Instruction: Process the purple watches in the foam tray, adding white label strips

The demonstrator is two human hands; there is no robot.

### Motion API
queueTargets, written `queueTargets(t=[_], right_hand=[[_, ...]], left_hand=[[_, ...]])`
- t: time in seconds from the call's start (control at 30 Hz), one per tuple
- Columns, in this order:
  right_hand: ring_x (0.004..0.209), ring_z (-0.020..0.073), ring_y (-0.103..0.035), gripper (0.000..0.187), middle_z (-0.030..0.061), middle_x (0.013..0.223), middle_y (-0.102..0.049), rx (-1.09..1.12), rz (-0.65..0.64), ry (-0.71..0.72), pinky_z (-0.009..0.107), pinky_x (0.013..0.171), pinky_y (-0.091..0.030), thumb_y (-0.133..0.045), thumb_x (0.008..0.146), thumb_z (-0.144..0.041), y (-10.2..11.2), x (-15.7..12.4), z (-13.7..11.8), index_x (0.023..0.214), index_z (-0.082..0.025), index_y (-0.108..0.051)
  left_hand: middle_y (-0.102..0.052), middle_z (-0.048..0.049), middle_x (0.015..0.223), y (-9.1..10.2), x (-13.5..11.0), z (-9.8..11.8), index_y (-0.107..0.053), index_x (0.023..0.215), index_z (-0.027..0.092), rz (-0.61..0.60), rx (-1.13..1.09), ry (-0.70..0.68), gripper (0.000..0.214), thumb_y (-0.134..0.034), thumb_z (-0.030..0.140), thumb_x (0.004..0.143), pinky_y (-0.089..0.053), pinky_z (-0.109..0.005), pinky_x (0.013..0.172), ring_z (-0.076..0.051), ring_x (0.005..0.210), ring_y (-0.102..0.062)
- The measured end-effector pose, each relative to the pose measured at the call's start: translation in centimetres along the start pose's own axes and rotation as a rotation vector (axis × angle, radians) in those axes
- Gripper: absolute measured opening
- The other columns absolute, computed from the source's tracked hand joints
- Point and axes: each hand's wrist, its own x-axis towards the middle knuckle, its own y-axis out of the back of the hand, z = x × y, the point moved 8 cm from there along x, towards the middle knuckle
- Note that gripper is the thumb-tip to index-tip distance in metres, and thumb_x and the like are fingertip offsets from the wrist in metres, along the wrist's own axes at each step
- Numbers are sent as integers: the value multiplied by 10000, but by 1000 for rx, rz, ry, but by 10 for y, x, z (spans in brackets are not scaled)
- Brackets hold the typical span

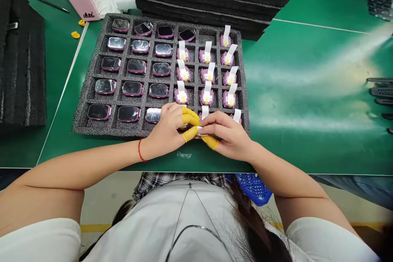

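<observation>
Bare mat (307,102) right of foam tray (101,127)

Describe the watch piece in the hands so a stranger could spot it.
Find the black foam tray on the green table and go to its near edge, where the left hand and right hand meet. The watch piece is pinched between their yellow-capped fingertips; unlike its neighbours, it sits in no pocket.

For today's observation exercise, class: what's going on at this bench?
A person's left hand and right hand, with yellow-capped fingers, pinch a small pink watch body at the front edge of a black foam tray. Its left columns hold pink screen-up watches; right columns carry white paper tabs.
</observation>
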Motion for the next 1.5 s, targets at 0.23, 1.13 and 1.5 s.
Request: queueTargets(t=[0.23, 1.13, 1.5], right_hand=[[882, 148, -651, 109, 68, 907, -700, -14, -74, -74, 276, 766, -577, -585, 902, -109, 1, 2, 4, 985, -178, -591], [815, 167, -594, 241, 50, 923, -620, 409, -23, -785, 322, 702, -482, -725, 798, -364, 16, -21, 58, 664, -186, -635], [964, 211, -521, 162, 53, 949, -614, 246, -179, -744, 434, 926, -408, -622, 863, -211, -10, -16, 53, 703, -189, -617]], left_hand=[[-701, 32, 946, -3, 2, 2, -623, 841, 207, -52, -56, 0, 66, -616, 225, 904, -300, -405, 1048, -129, 916, -585], [-692, -8, 1100, -1, -7, 7, -615, 774, 226, -88, 7, -84, 135, -625, 301, 886, -205, -513, 1177, -204, 1176, -566], [-601, -59, 1199, -13, -7, -2, -404, 1271, 214, -123, 144, 25, 557, -720, 369, 839, -141, -555, 1212, -224, 1167, -556]])
